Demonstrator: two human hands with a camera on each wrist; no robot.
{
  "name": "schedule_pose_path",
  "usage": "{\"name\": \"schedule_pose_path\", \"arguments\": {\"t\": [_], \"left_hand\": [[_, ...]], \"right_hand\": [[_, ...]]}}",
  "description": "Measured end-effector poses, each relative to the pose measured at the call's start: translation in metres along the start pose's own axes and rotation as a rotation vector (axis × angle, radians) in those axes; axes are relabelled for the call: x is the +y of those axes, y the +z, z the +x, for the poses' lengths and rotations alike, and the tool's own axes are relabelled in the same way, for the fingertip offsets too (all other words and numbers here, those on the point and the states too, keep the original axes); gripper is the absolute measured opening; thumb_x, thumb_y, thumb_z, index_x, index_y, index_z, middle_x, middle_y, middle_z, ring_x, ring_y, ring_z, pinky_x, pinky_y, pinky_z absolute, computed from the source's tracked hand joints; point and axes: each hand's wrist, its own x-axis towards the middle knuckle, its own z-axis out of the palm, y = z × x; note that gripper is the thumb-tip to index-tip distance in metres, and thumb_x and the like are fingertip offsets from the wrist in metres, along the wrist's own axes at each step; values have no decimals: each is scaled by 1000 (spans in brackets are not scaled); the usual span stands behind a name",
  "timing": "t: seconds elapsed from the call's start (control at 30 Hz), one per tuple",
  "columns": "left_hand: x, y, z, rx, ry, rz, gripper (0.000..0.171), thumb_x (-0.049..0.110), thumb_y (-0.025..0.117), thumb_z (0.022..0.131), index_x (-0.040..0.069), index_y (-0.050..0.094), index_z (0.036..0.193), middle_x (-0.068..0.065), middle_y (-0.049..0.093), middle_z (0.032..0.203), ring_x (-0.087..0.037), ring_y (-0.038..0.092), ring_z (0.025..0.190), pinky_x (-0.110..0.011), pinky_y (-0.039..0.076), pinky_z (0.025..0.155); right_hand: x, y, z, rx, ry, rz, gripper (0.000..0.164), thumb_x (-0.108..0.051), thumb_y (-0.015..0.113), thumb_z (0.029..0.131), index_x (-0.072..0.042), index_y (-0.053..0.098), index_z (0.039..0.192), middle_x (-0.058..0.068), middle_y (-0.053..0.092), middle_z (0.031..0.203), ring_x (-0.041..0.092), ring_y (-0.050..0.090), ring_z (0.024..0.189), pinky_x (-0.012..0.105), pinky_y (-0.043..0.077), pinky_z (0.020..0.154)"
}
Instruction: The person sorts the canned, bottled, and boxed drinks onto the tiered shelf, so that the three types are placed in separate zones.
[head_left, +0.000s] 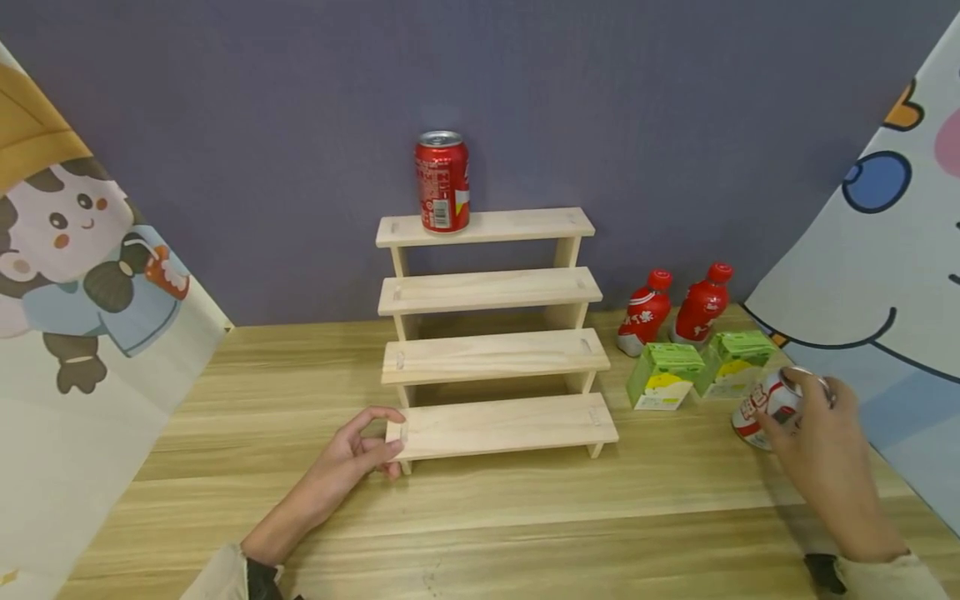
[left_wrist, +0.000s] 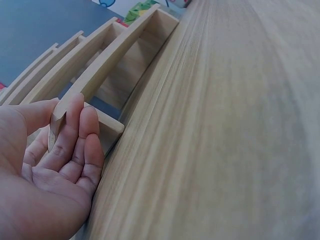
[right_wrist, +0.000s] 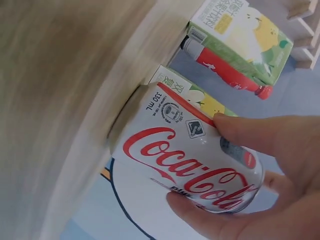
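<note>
at seven o'clock in the head view the left hand (head_left: pixel 347 458) pinches the lowest step (head_left: pixel 502 427), while at four the right hand (head_left: pixel 831 458) grips a white can (head_left: pixel 757 410), perhaps tilted, contents hidden.

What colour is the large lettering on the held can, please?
The large lettering is red, clearest in the right wrist view.

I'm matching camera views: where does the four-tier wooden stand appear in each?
Head: the wooden stand is central, lowest step gripped by the left hand.
Left wrist: upper left.
Right wrist: top right corner, cut off.
Shared landmark: green drink cartons; only a bit shows in left wrist.
</note>
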Motion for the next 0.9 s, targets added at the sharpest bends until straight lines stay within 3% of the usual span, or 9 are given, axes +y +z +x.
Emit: {"name": "schedule_pose_path", "arguments": {"t": [0.1, 0.27, 0.37, 0.43, 0.63, 0.73, 0.83, 0.9], "left_hand": [[1, 0, 1, -5, 0, 6, 43, 20, 59, 101, 9, 42, 139, -6, 70, 75, -29, 68, 82, -38, 54, 84], [1, 0, 1, -13, 2, 12, 43, 20, 59, 101, 8, 42, 139, -6, 70, 75, -28, 68, 82, -38, 54, 84], [1, 1, 2, -19, 5, 12, 43, 19, 59, 102, 8, 42, 139, -6, 70, 76, -27, 68, 82, -38, 54, 84], [2, 1, 2, -22, 7, 13, 43, 19, 59, 102, 8, 42, 139, -6, 70, 75, -27, 68, 81, -38, 54, 84], [1, 0, 2, -21, 8, 24, 43, 20, 58, 102, 8, 41, 139, -6, 70, 76, -27, 68, 82, -38, 53, 85], [0, -1, 1, -17, 3, 31, 43, 19, 58, 102, 8, 41, 140, -6, 70, 76, -27, 67, 82, -38, 53, 85], [-1, -2, 0, -14, -2, 30, 44, 19, 59, 101, 8, 41, 140, -6, 70, 76, -27, 68, 81, -38, 53, 85], [-2, -2, 0, -10, -2, 28, 44, 20, 59, 101, 8, 41, 140, -6, 70, 75, -26, 68, 81, -38, 53, 84]], "right_hand": [[3, -2, 0, -8, 35, 10, 70, 3, 82, 75, 8, 46, 136, 50, 32, 132, 59, 49, 86, 57, 48, 50], [8, -2, -1, -14, 68, 42, 70, 1, 82, 76, 7, 48, 137, 48, 31, 133, 54, 50, 87, 22, 41, 48], [11, -3, -2, -5, 58, 55, 69, 3, 82, 76, 7, 48, 136, 47, 31, 133, 53, 49, 89, 11, 32, 49], [12, -3, -2, 8, 45, 61, 68, 3, 82, 76, 7, 49, 136, 46, 33, 133, 54, 48, 92, 13, 32, 49], [11, -3, 0, 72, 22, 56, 62, -3, 84, 75, 3, 57, 131, 39, 45, 125, 55, 44, 106, 40, 36, 57], [8, -2, 2, 76, 23, 53, 62, -4, 85, 75, 3, 58, 131, 39, 46, 124, 56, 45, 105, 46, 37, 57], [7, -2, 3, 74, 17, 55, 63, -5, 85, 75, 3, 58, 132, 39, 49, 122, 52, 48, 99, 40, 37, 57], [6, -2, 4, 84, 8, 58, 63, -6, 85, 75, 2, 60, 132, 35, 55, 120, 38, 55, 88, 32, 38, 55]]}}
